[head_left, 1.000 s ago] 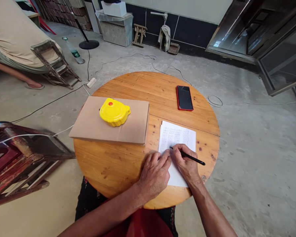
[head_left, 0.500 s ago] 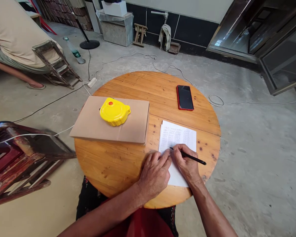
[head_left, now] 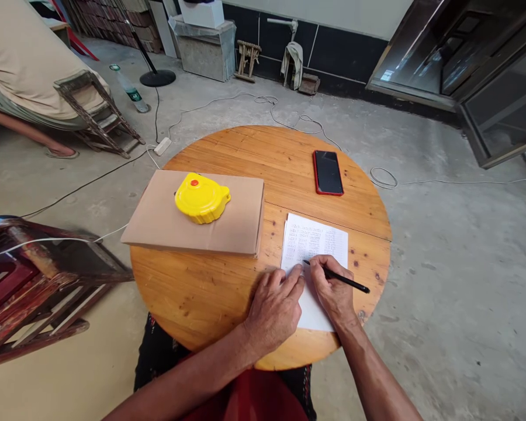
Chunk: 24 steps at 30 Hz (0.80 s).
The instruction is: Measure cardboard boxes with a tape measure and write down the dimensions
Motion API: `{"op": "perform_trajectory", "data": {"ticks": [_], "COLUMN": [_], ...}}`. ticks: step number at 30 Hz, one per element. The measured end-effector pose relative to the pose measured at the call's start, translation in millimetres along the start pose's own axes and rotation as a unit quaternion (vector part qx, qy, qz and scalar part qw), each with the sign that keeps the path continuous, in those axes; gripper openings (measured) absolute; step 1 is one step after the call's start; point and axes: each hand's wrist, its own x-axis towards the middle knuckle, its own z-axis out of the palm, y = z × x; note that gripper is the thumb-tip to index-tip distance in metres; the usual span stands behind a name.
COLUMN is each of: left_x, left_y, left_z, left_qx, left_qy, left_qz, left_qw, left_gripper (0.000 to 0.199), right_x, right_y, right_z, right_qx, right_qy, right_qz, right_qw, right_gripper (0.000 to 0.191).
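Note:
Between the thumb and fingers of my right hand point(head_left: 333, 286) is a black pen point(head_left: 348, 281), its tip down on a sheet of white paper point(head_left: 318, 318). Rows of small handwriting in columns fill the sheet's upper part; a second sheet's edge peeks out beneath it on the left. My left hand point(head_left: 276, 307) rests flat with fingers stretched out, its fingertips on the paper's left side close to the pen tip. Both hands lie on a round wooden table point(head_left: 201, 298).
On the table's left lies a cardboard box point(head_left: 158, 216) with a yellow tape measure point(head_left: 201, 199) on top. A red-cased phone point(head_left: 328, 172) is at the back right. Wooden chairs, a plastic bottle point(head_left: 131, 90) and cables are on the floor. Another person sits at far left.
The pen's rear end has shifted slightly right, and its tip has moved a little right along the writing. My left hand stays in place on the paper.

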Motion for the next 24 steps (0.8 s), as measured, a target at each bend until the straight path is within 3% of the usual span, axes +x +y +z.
{"op": "perform_trajectory", "data": {"ticks": [24], "left_x": [-0.1], "left_y": [0.7], "left_z": [-0.1], "left_qx": [-0.005], "left_qy": [0.006], "left_qz": [-0.002], "left_qw": [1.0], "left_gripper": [0.048], "right_x": [2.4], "right_y": [-4.9], "right_z": [-0.2], "right_qx": [-0.019], "right_qy": [-0.021], "right_qz": [-0.013], "right_qw": [1.0], "right_gripper": [0.02]}}
